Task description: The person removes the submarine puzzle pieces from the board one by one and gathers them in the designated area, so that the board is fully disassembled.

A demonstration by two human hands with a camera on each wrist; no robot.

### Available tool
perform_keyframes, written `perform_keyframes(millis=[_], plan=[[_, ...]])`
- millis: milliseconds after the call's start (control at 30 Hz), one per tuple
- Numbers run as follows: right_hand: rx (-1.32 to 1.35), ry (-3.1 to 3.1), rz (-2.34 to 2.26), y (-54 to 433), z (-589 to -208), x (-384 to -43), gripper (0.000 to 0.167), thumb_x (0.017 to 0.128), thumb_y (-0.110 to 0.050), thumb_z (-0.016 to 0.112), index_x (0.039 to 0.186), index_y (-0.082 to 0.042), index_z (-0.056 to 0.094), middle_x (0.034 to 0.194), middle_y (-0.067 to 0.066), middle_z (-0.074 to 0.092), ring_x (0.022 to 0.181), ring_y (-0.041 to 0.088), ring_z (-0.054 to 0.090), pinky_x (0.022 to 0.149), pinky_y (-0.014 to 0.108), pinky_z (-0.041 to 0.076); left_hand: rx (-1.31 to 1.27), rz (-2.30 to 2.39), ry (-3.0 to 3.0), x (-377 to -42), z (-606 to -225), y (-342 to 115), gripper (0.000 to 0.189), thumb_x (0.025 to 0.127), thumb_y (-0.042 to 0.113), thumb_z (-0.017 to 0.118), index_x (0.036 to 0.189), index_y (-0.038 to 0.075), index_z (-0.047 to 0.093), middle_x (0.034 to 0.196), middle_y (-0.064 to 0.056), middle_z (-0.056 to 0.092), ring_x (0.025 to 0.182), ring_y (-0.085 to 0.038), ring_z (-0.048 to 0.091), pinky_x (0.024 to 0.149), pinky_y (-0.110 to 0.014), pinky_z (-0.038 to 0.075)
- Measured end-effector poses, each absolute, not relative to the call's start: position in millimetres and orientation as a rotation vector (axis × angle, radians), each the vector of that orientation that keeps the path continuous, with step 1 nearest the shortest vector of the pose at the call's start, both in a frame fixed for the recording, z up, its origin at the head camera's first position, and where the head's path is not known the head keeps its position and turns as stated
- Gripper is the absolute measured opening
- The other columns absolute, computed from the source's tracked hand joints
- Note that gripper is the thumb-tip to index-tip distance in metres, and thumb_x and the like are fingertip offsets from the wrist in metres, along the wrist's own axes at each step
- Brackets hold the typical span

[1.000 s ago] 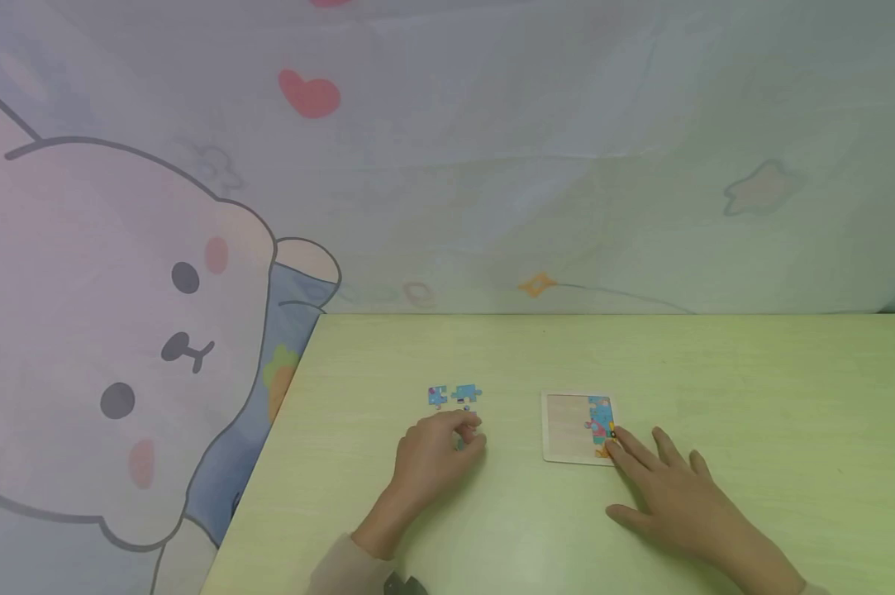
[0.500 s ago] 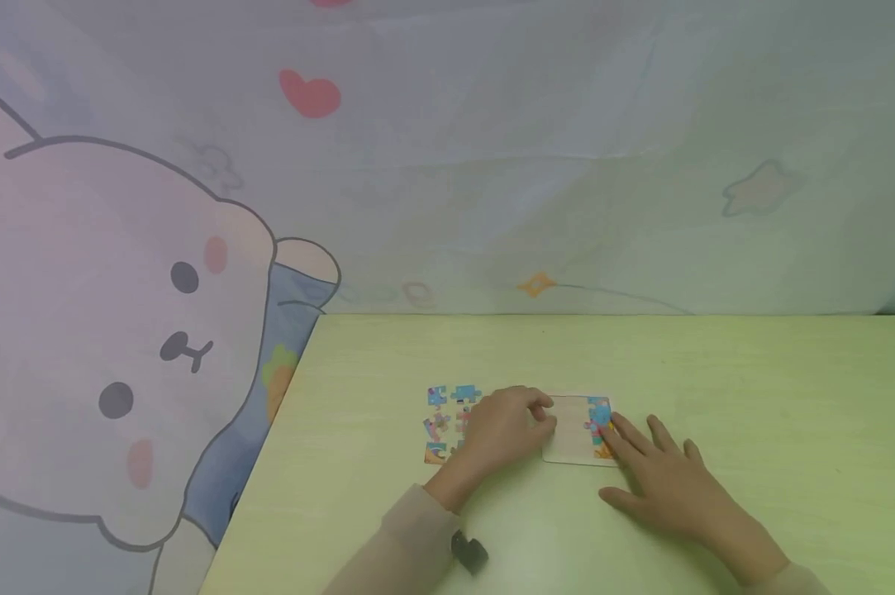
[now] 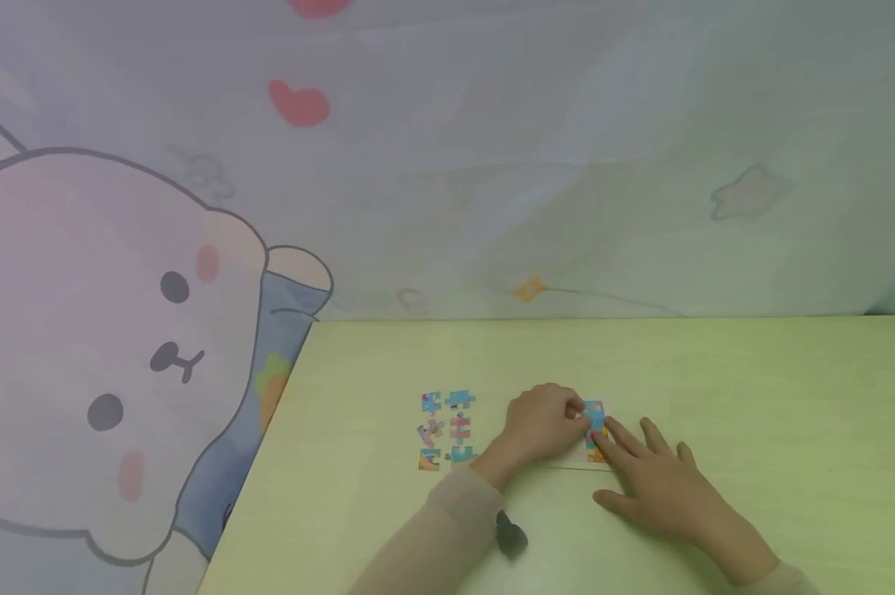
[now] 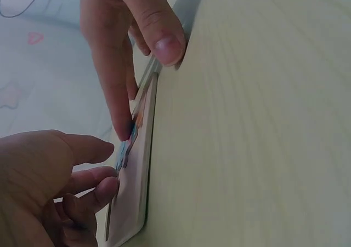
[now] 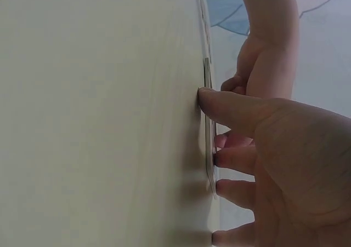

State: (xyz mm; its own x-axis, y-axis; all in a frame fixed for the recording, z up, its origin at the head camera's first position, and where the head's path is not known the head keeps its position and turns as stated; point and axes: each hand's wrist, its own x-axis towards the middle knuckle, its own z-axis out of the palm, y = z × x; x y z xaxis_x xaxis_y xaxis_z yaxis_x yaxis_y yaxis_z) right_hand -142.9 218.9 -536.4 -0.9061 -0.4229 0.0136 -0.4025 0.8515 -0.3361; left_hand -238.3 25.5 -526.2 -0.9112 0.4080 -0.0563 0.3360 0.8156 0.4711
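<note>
Head view: left hand (image 3: 544,423) curls beside pieces (image 3: 595,411), whether its grip holds one unclear; right hand (image 3: 659,479), spread wide, touches them.

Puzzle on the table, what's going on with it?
Someone is working on the puzzle. The left hand bends its fingers over the tray; whether it holds a piece is hidden. The right hand has a fingertip on pieces already in the tray. Six loose pieces lie on the table to the left.
</note>
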Motion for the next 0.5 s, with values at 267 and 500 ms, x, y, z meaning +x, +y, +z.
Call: perform_keyframes(millis=[267,500], plan=[[-0.668,2.981,-0.492,217.4,-534.9,-141.6,0.079,0.096,-0.057,0.066,0.158,-0.013,0.045,0.163,0.015,0.037,0.14,0.065,0.031,0.09,0.088,0.03,0.544,0.709,2.839,-235.3,-524.8,31.4,0.016,0.096,0.036,0.073,0.106,0.026,0.08,0.089,0.016,0.062,0.079,-0.003,0.059,0.07,-0.027,0.047],[-0.654,2.991,-0.469,217.6,-537.4,-141.6,0.08,0.096,-0.058,0.066,0.158,-0.014,0.044,0.163,0.013,0.038,0.141,0.063,0.03,0.091,0.087,0.031,0.546,0.699,2.836,-236.3,-528.2,32.2,0.016,0.096,0.035,0.073,0.106,0.024,0.079,0.092,0.013,0.063,0.079,-0.006,0.061,0.068,-0.027,0.049]])
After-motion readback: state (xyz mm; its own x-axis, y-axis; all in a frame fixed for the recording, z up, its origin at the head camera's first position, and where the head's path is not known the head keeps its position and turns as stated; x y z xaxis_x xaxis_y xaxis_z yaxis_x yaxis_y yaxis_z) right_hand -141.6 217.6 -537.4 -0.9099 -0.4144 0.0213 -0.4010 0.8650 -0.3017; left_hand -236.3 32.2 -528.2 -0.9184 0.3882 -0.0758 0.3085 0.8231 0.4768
